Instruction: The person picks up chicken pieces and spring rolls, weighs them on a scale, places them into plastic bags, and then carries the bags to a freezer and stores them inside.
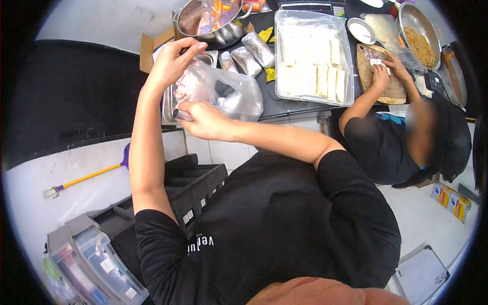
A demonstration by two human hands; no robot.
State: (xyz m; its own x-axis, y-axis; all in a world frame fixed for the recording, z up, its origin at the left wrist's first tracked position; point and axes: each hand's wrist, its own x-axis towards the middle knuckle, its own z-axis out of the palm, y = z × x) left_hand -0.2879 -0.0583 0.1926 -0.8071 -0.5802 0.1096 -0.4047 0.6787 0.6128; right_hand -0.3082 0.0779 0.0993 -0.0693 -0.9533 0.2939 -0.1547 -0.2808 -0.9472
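My left hand (178, 61) is closed at the upper edge of a clear plastic bag (241, 96), fingers and thumb pinching its rim. In my right hand (206, 121) is a dark-ended handle (182, 115); the rest of that tool is hidden, so its kind cannot be told. Pale pink chopped food (187, 87), which looks like meat, shows between my hands at the bag's mouth. Beneath lies a steel tray (168, 109), partly covered by the bag and my arms.
Behind the bag lie several wrapped rolls (258, 50) and a large steel pot (226, 34). A clear tub (351, 94) of white rolls stands to the right. Beyond it, a co-worker's hands (382, 73) work on a wooden board (391, 94). Black bins (188, 198) stand below.
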